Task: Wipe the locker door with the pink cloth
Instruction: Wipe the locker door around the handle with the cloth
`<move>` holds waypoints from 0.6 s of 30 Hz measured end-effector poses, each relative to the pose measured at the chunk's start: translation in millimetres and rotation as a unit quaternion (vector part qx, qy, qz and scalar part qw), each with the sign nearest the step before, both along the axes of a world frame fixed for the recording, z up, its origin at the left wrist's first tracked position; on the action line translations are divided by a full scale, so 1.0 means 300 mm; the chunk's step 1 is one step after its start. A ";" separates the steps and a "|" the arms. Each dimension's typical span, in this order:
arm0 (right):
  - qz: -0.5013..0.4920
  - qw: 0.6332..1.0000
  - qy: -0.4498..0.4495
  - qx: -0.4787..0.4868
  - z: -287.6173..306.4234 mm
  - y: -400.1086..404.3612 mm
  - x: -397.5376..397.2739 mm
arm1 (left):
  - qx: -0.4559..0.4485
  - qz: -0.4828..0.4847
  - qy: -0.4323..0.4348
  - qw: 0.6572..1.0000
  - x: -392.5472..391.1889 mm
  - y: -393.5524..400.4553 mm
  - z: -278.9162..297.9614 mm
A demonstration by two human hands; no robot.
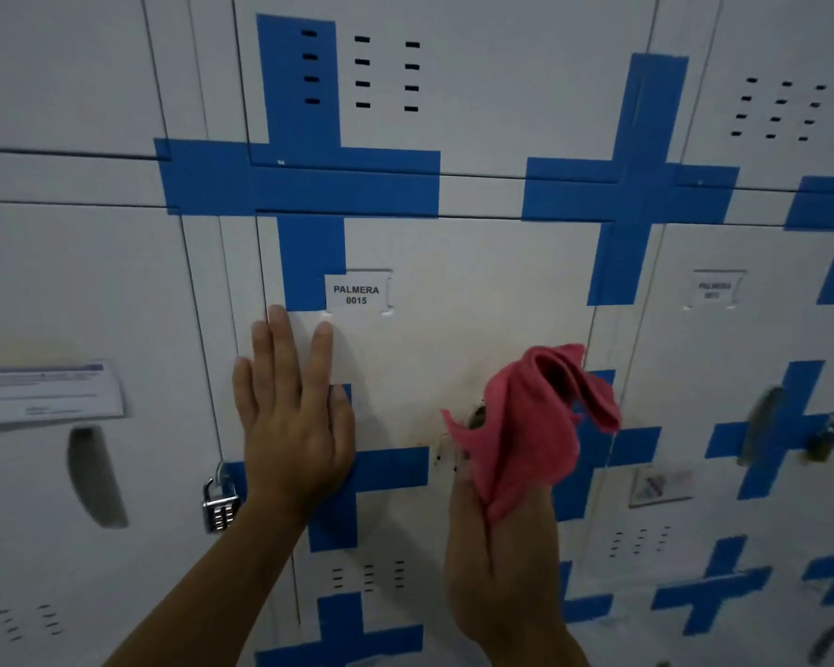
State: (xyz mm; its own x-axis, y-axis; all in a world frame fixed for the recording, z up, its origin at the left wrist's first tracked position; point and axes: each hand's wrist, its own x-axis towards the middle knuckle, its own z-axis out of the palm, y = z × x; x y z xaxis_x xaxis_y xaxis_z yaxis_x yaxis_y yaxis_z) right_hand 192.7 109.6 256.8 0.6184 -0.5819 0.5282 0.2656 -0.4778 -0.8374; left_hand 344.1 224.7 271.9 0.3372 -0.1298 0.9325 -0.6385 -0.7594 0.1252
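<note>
- Left hand lies flat on the door, fingers apart.
- Right hand pinches the cloth.
- Cloth hides its fingertips.

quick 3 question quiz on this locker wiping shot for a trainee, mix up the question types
1. True or false: the left hand lies flat on the door.
2. Which hand holds the cloth? A) left B) right C) neither
3. Fill in: the number on the label is ____.

Key
1. True; its palm and fingers are spread on the door below the label.
2. B; the right hand grips the cloth's lower end, and the rest stands bunched above it, over dark marks on the door.
3. 0015, under the word PALMERA.
</note>
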 end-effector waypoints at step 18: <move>-0.082 0.838 0.096 -0.532 -0.037 -0.017 0.229 | 0.055 0.039 -0.087 0.994 0.071 0.012 -0.046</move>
